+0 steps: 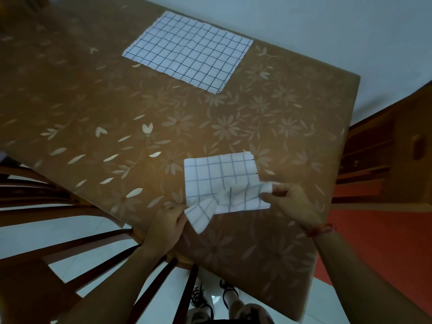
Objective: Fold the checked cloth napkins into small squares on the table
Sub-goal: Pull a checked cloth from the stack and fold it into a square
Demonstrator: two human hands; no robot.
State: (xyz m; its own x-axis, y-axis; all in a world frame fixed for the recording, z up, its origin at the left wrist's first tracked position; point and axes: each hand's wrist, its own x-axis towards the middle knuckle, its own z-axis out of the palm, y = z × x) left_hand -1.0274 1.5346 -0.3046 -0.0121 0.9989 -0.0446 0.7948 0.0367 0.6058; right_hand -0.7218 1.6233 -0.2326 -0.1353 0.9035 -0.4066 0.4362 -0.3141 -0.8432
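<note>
While the near napkin [219,176] lies part-folded near the tabletop's [93,101] front edge, we hold its lifted near side: left hand [167,224] pinching the left corner, right hand [292,202] the right, fingers grasping cloth. The rest lies straight ahead of both hands, long axis left-right. Napkins counted: two. The far napkin [187,51] lies flat, unfolded, well apart.
</note>
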